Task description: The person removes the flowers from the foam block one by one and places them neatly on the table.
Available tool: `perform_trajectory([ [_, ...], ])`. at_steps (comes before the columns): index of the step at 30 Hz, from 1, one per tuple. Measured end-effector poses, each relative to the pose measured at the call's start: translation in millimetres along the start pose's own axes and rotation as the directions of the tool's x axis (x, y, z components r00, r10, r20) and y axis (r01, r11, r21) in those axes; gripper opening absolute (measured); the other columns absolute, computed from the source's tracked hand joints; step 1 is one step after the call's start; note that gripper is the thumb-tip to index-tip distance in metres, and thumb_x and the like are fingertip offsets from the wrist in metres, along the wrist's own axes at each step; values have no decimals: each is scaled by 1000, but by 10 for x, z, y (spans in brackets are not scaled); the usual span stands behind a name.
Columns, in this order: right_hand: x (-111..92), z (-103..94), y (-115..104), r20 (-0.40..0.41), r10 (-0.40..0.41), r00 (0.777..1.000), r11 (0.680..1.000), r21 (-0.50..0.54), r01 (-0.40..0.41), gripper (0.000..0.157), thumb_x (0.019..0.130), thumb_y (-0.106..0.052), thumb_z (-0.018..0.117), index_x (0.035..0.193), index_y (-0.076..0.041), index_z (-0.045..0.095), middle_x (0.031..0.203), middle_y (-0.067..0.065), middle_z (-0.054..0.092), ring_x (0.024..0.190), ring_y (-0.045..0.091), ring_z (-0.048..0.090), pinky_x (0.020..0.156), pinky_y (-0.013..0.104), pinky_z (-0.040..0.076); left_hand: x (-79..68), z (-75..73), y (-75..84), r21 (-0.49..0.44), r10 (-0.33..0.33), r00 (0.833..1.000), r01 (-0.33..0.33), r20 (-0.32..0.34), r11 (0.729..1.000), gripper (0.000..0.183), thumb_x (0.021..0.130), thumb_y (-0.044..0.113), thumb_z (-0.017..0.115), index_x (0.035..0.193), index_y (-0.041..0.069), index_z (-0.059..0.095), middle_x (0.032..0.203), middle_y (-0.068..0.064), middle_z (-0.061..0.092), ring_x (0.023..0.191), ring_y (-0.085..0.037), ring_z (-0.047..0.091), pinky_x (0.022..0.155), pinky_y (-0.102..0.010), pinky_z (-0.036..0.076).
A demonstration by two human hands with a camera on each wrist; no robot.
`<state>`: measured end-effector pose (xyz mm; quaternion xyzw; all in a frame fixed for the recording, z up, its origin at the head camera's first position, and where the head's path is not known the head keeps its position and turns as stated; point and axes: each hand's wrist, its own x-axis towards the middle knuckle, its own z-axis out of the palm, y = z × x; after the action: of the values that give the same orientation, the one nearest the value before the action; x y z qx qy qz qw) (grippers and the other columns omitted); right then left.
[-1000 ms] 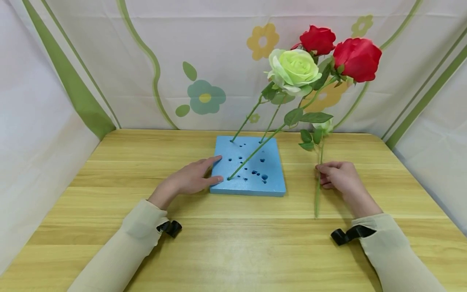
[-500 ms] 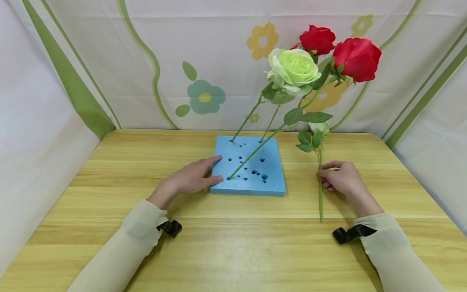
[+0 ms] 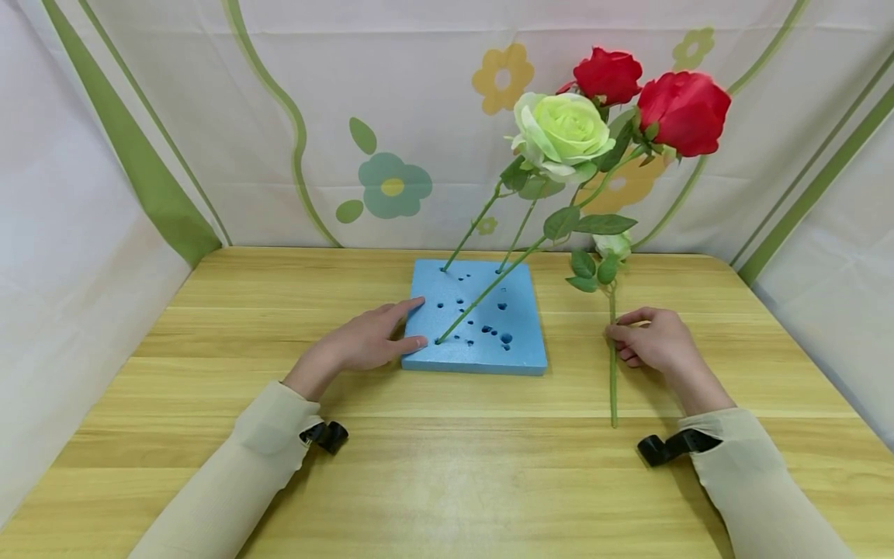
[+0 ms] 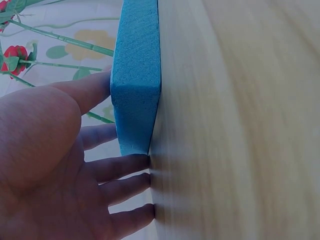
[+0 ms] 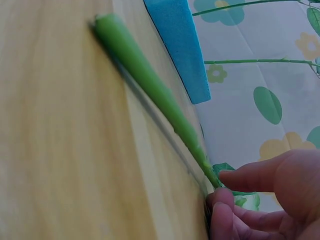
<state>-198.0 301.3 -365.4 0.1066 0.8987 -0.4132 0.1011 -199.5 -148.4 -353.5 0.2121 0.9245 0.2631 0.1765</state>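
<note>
Pinching the green stem (image 3: 613, 392) of a pale rose (image 3: 615, 246) between thumb and curled fingers, the right hand (image 3: 656, 341) is over the right part of the tabletop (image 3: 447, 481). That rose points away from the person, its bloom near the back edge and partly hidden by a leaf (image 3: 605, 224) in front of it, its bare stem end toward the front; whether that end touches the wood, I cannot tell. The left hand (image 3: 363, 339) is spread with fingers extended, its thumb and forefinger resting on the left edge of a blue block (image 3: 471, 357) and its other fingers reaching down beside it. The block lies flat, well apart from the pale rose, its upper face dotted with holes (image 3: 506, 339) of different sizes. Three stems stand in it, two at the back and one at the front left, all leaning to the right. Above them are a light green rose (image 3: 563, 132) and two red roses (image 3: 684, 114), one red bloom partly behind the green one. Around the wrists are beige sleeves (image 3: 740, 458) and black straps (image 3: 691, 443). Behind the tabletop hangs a white cloth (image 3: 419, 70) printed with flowers and wavy green lines.
</note>
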Motion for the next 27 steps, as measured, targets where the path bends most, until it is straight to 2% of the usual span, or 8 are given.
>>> perform_trajectory([
  [8,-17,7,-10,-27,21,999,1000,22,-21,54,105,-36,65,137,8,57,81,0,72,69,8,70,64,29,64,2,6,-5,-5,-3,1000,3,0,1000,79,109,49,57,172,20,20,175,-17,28,162,-41,29,129,-61,29],
  [19,-24,-4,-20,-132,22,991,996,84,-10,52,105,-35,66,138,4,58,77,-4,75,65,6,70,64,27,64,0,4,-5,-5,2,1000,-2,0,1000,79,109,49,56,172,20,20,175,-17,28,162,-41,29,129,-61,29],
  [27,-103,-2,-135,-168,-82,982,996,29,88,49,105,-40,66,135,-1,62,85,2,76,68,11,71,65,29,63,4,6,-10,-7,6,1000,-6,-1,1000,79,109,49,57,172,19,20,175,-16,28,162,-41,30,129,-61,29],
])
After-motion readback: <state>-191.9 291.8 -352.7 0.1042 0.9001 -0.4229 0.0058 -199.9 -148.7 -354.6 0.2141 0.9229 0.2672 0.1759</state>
